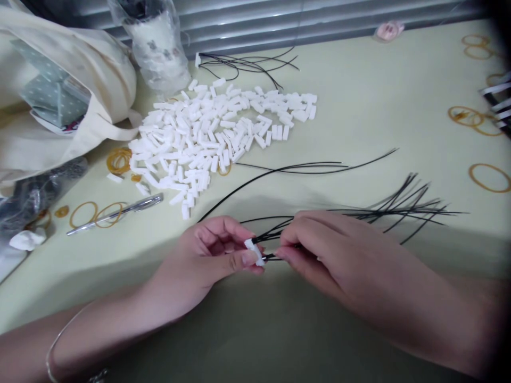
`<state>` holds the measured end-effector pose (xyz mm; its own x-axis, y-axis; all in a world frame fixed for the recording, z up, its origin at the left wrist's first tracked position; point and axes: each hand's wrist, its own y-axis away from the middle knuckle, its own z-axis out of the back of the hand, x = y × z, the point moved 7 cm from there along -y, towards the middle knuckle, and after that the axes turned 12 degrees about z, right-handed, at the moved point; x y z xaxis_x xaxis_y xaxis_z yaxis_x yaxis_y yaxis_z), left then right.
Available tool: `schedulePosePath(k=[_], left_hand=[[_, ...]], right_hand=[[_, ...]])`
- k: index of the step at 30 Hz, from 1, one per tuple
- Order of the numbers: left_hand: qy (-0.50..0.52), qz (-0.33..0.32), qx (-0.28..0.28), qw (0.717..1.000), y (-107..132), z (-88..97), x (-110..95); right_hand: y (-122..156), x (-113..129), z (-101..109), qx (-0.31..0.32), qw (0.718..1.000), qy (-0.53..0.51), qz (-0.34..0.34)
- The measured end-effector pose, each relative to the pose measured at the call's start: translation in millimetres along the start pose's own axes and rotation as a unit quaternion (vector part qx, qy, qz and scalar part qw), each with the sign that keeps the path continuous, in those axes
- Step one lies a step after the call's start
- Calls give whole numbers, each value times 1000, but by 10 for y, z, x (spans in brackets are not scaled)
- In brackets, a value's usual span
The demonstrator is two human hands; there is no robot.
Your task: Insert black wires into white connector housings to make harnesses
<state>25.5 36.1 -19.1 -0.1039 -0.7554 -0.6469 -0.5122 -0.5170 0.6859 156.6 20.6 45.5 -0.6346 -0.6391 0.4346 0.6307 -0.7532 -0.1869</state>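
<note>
Between the thumb and fingers of my left hand (217, 250) is a small white connector housing (254, 252). Several black wires (271, 232) run from its right side. My right hand (331, 250) pinches a black wire (270, 257) close to the housing's lower end; whether the wire's tip is inside cannot be made out. More black wires pass under my right hand, and their loose ends (411, 210) fan out to the right. A few single wires (311, 166) lie on the table just beyond my hands.
A heap of white housings (199, 133) covers the table's middle left. Behind it lies a wired housing (198, 59). A pen (136, 207) and rubber bands (83, 214) are at left, near a cloth bag (115, 69) and a plastic-wrapped item (159, 48). More rubber bands (489, 178) lie at right.
</note>
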Motion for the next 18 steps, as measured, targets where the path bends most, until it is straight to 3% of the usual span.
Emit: schedulePosePath(k=[5,9,11,14,16,18], left_hand=[[11,12,-9,1000,-20,4,-1],[-12,13,-17,1000,23,-21,12],[-83,-12,-32,996,74,-46,10],[-293,-114,7,949,178,-227,-11],[-384,-165,54,907,233,-353,25],[-410,-173,63,893,237,-380,50]], right_hand=[[-3,35,-114,-8,999,-27,-16],[-2,61,-27,6,1000,-16,26],[-13,9,73,14,999,-21,44],[-75,-173,179,-26,999,-14,25],[-154,-292,72,-27,999,-26,9],[-253,-356,-138,0,998,-60,16]])
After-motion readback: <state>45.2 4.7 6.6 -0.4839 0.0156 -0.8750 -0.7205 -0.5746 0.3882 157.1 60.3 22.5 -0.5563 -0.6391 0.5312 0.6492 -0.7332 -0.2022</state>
